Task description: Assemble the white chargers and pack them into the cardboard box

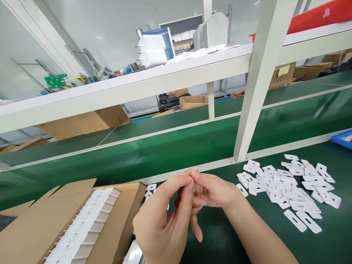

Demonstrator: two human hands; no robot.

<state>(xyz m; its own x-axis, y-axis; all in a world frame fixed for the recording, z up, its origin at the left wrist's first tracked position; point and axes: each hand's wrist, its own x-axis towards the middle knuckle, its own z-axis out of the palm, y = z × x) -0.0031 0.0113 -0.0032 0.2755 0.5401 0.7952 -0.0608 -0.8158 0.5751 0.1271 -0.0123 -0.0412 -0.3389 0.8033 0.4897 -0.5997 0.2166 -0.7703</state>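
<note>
My left hand (162,220) and my right hand (213,190) meet in front of me over the green work surface (233,234), fingertips pinched together at about the same spot. What they pinch is too small or hidden to name. A pile of several flat white plastic hang tabs (288,187) with slots lies to the right of my right hand. An open cardboard box (82,220) packed with rows of white pieces sits to the left, below my left hand.
A green conveyor belt (165,150) runs behind the work surface. A white frame post (258,84) rises at right, under a shelf (137,82) with white parts. A blue tray (343,138) pokes in at the right edge. Cardboard boxes (192,102) stand beyond.
</note>
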